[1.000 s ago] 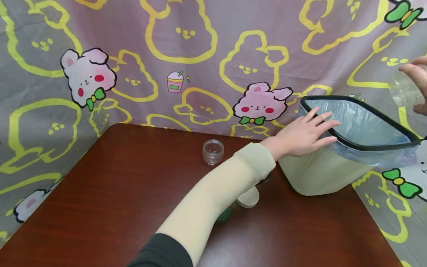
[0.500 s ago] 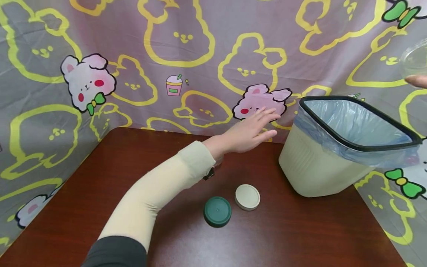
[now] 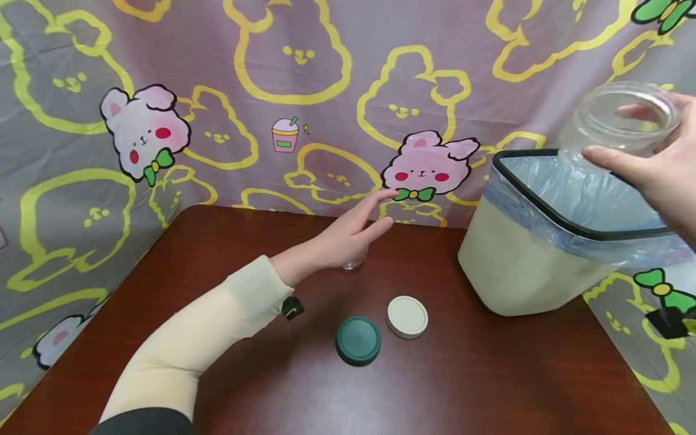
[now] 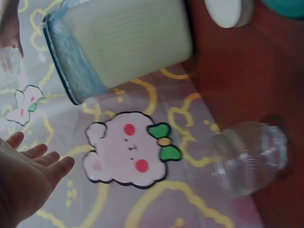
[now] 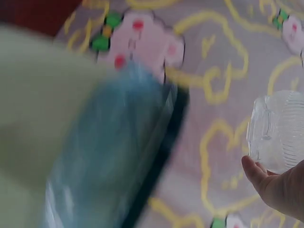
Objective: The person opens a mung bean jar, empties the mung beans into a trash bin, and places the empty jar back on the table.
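My right hand (image 3: 671,166) holds a clear jar (image 3: 614,124) over the far right part of the bin opening, thumb on one side and fingers on the other. The jar's open mouth faces up and toward me. In the right wrist view the same jar (image 5: 280,130) shows ribbed walls. My left hand (image 3: 339,238) reaches over the table with fingers extended and holds nothing. Behind it a second clear jar (image 3: 350,264) is mostly hidden; the left wrist view shows this jar (image 4: 251,156) whole. A green lid (image 3: 358,339) and a cream lid (image 3: 407,316) lie nearby.
A cream bin (image 3: 522,260) stands on the table's right side, with a blue bag (image 3: 560,181) folded over its black rim. Brown table (image 3: 261,386) underneath; a cartoon-print cloth (image 3: 304,72) hangs behind and along the sides.
My left hand has moved left, from the bin's rim to above the small jar. My right hand has brought its jar in from the right edge, now over the bin. Both lids are uncovered.
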A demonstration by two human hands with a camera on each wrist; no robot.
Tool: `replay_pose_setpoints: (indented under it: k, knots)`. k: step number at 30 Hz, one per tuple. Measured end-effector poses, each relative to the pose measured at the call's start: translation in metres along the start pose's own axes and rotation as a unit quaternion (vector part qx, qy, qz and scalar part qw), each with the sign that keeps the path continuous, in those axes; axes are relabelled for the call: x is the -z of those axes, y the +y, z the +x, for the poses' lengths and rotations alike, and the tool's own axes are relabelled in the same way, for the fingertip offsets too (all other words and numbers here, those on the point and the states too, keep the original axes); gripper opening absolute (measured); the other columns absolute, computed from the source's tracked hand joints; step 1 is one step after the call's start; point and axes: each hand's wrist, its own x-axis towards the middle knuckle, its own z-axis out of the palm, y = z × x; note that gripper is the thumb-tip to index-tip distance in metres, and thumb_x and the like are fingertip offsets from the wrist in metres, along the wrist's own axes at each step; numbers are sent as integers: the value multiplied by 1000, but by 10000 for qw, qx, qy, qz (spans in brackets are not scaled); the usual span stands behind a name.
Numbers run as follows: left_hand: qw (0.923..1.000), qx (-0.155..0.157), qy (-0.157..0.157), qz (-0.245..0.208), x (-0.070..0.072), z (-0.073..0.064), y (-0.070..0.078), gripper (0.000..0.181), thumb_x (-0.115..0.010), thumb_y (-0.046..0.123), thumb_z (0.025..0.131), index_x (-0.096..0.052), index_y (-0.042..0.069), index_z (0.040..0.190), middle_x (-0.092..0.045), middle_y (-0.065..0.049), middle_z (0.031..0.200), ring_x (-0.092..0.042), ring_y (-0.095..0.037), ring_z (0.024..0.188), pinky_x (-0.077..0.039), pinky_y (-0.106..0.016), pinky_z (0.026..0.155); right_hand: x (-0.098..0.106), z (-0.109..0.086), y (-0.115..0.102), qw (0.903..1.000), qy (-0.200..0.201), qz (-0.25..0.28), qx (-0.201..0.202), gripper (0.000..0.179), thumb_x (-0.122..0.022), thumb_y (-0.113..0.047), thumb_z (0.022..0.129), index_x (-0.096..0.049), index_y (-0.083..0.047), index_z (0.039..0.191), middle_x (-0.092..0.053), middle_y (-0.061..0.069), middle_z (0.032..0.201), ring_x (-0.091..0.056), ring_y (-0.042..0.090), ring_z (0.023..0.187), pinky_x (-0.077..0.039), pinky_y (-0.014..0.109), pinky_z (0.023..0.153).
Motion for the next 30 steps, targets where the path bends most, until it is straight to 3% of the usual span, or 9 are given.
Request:
replay_pose_setpoints:
  k: [1,3,6,9,13,19,27,30]
  knots:
    - [9999,64,-18,-132,-1,-3,-3,54,-48,30,103,-26,17,150,-40,-9,140,-50,-16,113,-39,-37,100,-5,-6,-3,9998,-176,122,-27,73,-72,-9,86,-31,-25,144,-40,-15,128,-40,7,121,-31,14,99]
    - [9992,136,-44,-377,-3,-9,-9,54,-49,28,102,-26,16,150,-41,-8,137,-55,-18,90,-45,-35,87,-16,-17,-10,9986,-452,246,-93,74,-76,-11,83,-32,-25,141,-44,-14,127,-45,5,114,-37,7,88]
    - [9974,204,-40,-683,-6,-18,-13,55,-51,25,102,-26,16,150,-42,-10,138,-52,-20,73,-45,-35,73,-37,-29,-15,9936,-876,705,81,73,-79,-5,79,-36,-26,135,-49,-12,124,-50,3,106,-40,6,77]
    - [9962,227,105,-839,-10,-25,-13,56,-54,22,100,-27,15,149,-33,-5,152,-56,-17,106,-48,-38,85,-62,-39,-16,9867,-1225,996,391,71,-79,-2,79,-39,-23,134,-52,-9,124,-53,3,104,-42,8,78]
    - [9934,263,236,-1088,-15,-29,-10,62,-60,18,97,-27,12,148,-35,-5,151,-38,-14,133,-39,-45,103,-97,-55,-13,9748,-1711,1293,609,74,-79,0,78,-38,-11,138,-51,-2,125,-53,8,102,-44,12,76]
    - [9907,339,309,-1279,-25,-28,-8,76,-70,11,90,-24,9,151,-36,-6,150,-37,-14,135,-37,-40,105,-143,-83,-16,9501,-2512,1787,475,81,-80,0,76,-33,0,141,-49,15,130,-52,22,109,-46,14,81]
    - [9839,231,542,-1687,-37,-33,-15,84,-77,4,82,-27,12,149,-45,-9,139,-48,-20,126,-43,-37,100,-177,-108,-16,9132,-3301,2373,294,78,-81,-9,79,-39,-11,144,-52,7,135,-52,23,118,-49,29,89]
    - [9850,335,730,-1528,-39,-38,-16,84,-79,7,81,-29,12,148,-48,-8,134,-52,-20,122,-45,-38,98,-183,-112,-17,9011,-3502,2543,253,76,-80,-10,81,-40,-13,145,-53,7,134,-53,24,118,-50,33,90]
